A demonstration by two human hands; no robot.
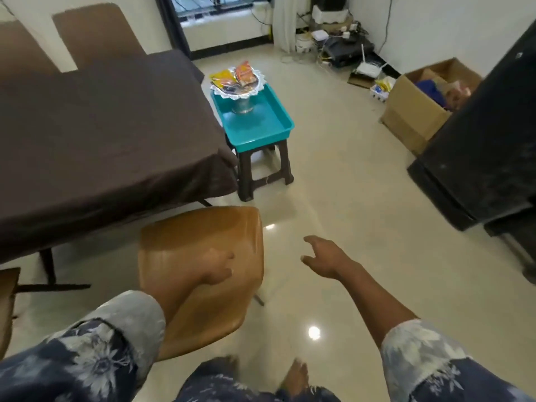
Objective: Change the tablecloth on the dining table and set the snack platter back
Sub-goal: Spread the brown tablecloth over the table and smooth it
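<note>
Status on your hands first.

Your right hand (324,258) is lower centre-right of the frame, over bare floor (362,175). Fingers are spread and relaxed, and it holds nothing.

Your left hand (216,268) is lower centre, in front of the tan chair (185,236). It's motion-blurred, so I can't tell whether it grips or even touches the chair. Both forearms come out of floral sleeves at the bottom edge. One bare foot (295,375) shows bottom centre, also blurred.

The table is on the left side of the frame, fully covered by a dark brown tablecloth (101,134). The cloth lies flat on top and hangs over the near and right edges. One dark table leg (48,265) is visible under it at lower left. Two brown chair backs (95,36) stand behind the table at upper left.

The platter (236,85) is not on the table. It's upper centre, standing upright on its metal pedestal at the far end of a teal tray (261,132), with snack packets (232,75) piled in it. The tray sits on a dark stool (246,175), just beside the table's right edge. The platter is well apart from both hands.

An open cardboard box (406,111) sits on the floor at the right, with a black cabinet (478,140) at the right edge. A white router (368,69) and a tangle of cables lie at upper right by the wall.
</note>
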